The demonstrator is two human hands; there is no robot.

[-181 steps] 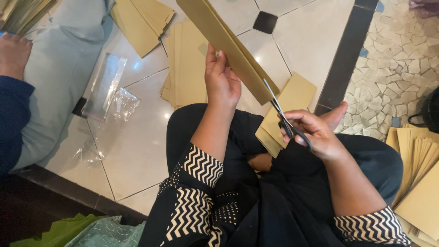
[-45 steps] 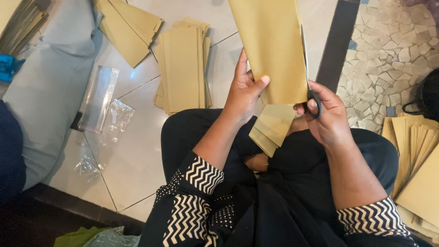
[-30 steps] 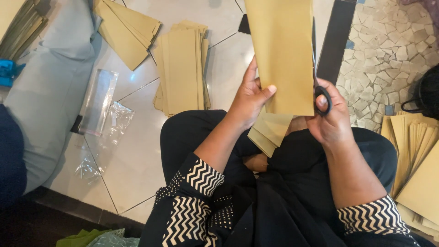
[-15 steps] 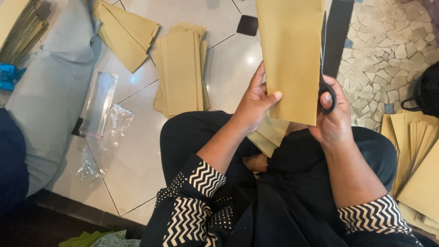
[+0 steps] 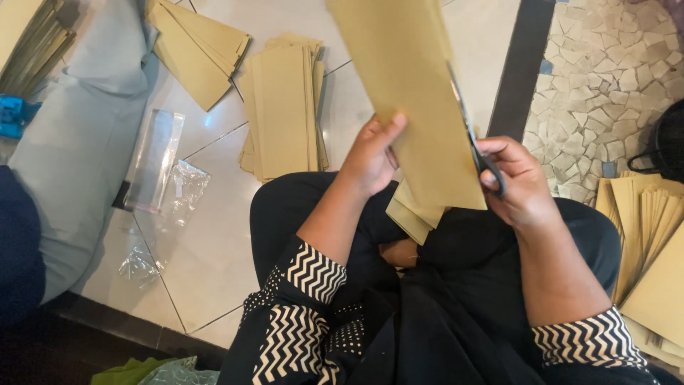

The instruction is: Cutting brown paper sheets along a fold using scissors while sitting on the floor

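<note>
L. hand (image 5: 370, 160) grips brown paper sheet (image 5: 410, 100); r. hand (image 5: 520, 182) grips scissors (image 5: 474, 139) (blades further up sheet's edge than before); cut advancing.

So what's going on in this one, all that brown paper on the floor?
A person sits cross-legged on a tiled floor. Their left hand holds up a tall tan paper sheet, and their right hand works scissors along its right edge. More tan sheets lie in a stack ahead, another pile at the right, and clear plastic wrappers at the left.
</note>
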